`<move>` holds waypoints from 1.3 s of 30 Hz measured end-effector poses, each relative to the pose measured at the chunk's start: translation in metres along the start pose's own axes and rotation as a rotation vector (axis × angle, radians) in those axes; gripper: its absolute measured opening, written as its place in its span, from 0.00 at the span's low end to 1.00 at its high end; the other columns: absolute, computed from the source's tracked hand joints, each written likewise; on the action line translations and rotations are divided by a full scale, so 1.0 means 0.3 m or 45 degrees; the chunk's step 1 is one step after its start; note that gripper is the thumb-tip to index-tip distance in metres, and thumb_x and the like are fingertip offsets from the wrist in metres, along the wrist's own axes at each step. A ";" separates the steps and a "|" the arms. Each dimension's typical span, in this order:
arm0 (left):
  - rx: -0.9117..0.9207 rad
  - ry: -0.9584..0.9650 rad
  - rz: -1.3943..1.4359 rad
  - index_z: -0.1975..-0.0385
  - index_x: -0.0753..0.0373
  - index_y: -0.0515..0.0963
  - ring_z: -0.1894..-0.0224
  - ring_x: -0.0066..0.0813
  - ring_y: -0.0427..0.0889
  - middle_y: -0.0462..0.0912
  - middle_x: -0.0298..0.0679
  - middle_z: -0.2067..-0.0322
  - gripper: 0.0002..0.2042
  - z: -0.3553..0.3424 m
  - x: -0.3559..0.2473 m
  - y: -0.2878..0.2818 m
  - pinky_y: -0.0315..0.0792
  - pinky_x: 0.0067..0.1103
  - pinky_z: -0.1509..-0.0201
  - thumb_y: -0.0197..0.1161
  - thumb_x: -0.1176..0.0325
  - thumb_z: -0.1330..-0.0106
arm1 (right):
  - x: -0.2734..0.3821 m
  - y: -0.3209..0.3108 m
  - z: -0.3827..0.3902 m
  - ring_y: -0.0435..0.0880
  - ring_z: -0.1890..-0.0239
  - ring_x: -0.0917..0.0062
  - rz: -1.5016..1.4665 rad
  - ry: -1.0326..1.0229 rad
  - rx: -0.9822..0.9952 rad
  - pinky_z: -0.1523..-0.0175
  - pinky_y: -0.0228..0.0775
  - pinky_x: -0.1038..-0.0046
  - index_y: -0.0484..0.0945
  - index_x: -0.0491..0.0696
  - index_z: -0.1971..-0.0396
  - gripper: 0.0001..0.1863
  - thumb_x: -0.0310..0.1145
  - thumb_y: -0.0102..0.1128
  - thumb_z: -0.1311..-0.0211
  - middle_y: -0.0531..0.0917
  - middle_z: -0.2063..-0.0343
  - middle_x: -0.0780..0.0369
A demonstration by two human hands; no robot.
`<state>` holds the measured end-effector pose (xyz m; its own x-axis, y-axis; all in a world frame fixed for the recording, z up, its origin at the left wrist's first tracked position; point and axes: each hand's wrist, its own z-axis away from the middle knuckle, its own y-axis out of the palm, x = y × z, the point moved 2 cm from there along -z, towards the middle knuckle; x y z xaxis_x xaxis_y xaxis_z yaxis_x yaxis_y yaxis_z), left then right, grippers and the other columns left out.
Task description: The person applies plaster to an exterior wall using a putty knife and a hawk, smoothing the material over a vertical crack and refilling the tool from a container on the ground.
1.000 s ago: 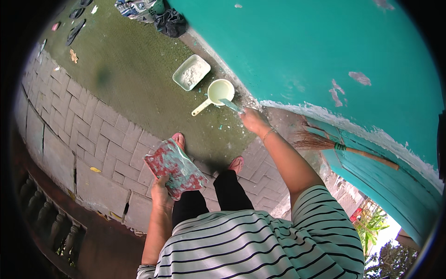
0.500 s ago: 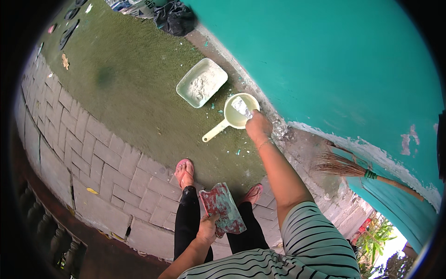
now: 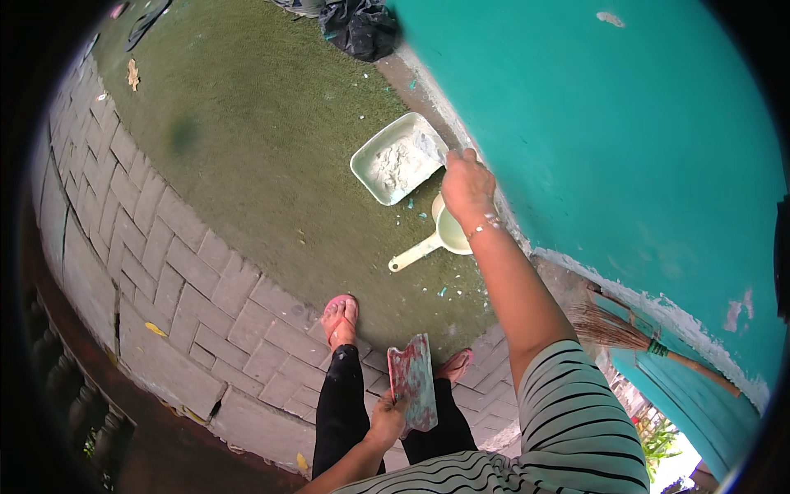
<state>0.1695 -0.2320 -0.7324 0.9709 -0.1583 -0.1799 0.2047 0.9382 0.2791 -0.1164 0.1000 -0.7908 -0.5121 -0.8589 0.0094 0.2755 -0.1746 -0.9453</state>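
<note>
Right hand point(image 3: 466, 183) clenched around a small tool over the pale green tray point(image 3: 372, 179) of white filler powder on the turf; left hand point(image 3: 388, 418) grips a red-stained plaster board point(image 3: 413, 380).

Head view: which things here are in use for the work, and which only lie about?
In use:
right hand with a tool over the tray of white paste
left hand holding the board
scoop

Lying about:
broom
black bag
dry leaf

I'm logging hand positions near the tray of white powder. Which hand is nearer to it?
Right. The right hand is at the tray's near edge; the left hand holds a red-stained board down by the feet.
</note>
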 end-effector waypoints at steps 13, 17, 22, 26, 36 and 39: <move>-0.021 -0.138 0.075 0.51 0.67 0.75 0.58 0.22 0.77 0.81 0.35 0.57 0.11 0.016 -0.056 0.011 0.71 0.21 0.50 0.52 0.77 0.31 | 0.129 0.246 -0.044 0.85 0.59 0.62 0.159 -0.080 0.176 0.55 0.76 0.64 0.81 0.45 0.61 0.12 0.31 0.52 0.40 0.81 0.59 0.55; -0.039 -0.135 0.079 0.49 0.67 0.74 0.57 0.23 0.78 0.81 0.36 0.57 0.12 0.026 -0.079 0.026 0.71 0.22 0.50 0.52 0.77 0.31 | 0.109 0.205 -0.041 0.84 0.59 0.61 0.124 0.003 0.061 0.51 0.74 0.62 0.82 0.48 0.61 0.12 0.28 0.50 0.39 0.80 0.56 0.53; -0.025 -0.134 0.090 0.49 0.67 0.74 0.57 0.23 0.78 0.81 0.37 0.57 0.12 0.006 -0.048 0.026 0.71 0.21 0.50 0.52 0.78 0.31 | 0.104 0.297 -0.175 0.83 0.56 0.62 0.060 0.211 0.079 0.52 0.76 0.63 0.80 0.44 0.57 0.14 0.33 0.51 0.37 0.78 0.56 0.54; -0.026 -0.116 0.123 0.50 0.67 0.75 0.57 0.22 0.77 0.81 0.37 0.57 0.12 0.008 -0.050 0.018 0.71 0.21 0.51 0.52 0.78 0.31 | 0.141 0.340 -0.049 0.83 0.56 0.62 0.129 0.077 0.141 0.53 0.77 0.65 0.79 0.43 0.55 0.15 0.32 0.51 0.38 0.78 0.55 0.53; -0.052 -0.168 0.090 0.50 0.67 0.74 0.59 0.21 0.77 0.81 0.36 0.58 0.11 -0.012 -0.023 0.019 0.71 0.20 0.53 0.52 0.76 0.30 | 0.132 0.293 -0.186 0.84 0.57 0.59 0.056 0.320 0.190 0.52 0.76 0.61 0.82 0.48 0.59 0.13 0.31 0.50 0.38 0.78 0.54 0.53; -0.033 -0.116 0.155 0.50 0.67 0.74 0.58 0.22 0.77 0.81 0.37 0.58 0.11 -0.003 -0.045 0.019 0.72 0.21 0.52 0.52 0.76 0.29 | 0.158 0.327 -0.110 0.83 0.54 0.59 0.118 0.189 0.237 0.49 0.75 0.62 0.81 0.48 0.55 0.14 0.32 0.49 0.37 0.77 0.52 0.52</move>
<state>0.1573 -0.2241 -0.7291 0.9958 -0.0689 -0.0597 0.0826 0.9595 0.2692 -0.1404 0.0581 -0.8938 -0.5879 -0.7974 -0.1357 0.4648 -0.1957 -0.8635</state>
